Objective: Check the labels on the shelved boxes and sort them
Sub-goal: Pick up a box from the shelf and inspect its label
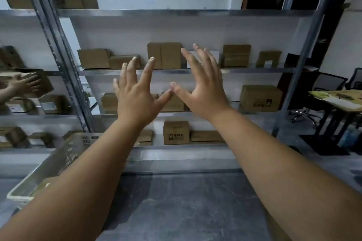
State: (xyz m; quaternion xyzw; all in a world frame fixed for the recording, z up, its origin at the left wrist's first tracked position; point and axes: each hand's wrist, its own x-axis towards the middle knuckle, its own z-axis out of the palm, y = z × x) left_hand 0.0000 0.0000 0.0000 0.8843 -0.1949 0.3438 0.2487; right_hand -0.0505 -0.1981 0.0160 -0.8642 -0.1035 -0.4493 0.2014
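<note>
1. So, both hands are empty. The left hand and right hand are raised with fingers spread and thumb tips almost touching, sitting just under the tall box in view.
2. Looks like the reach-in step — nothing's picked for a label check yet.
3. Next move, I'd guess: grab the tall box, or the white box just right of it, and turn its label out.
4. The basket sits well below-left of the tall box — maybe the sorting bin.
</note>
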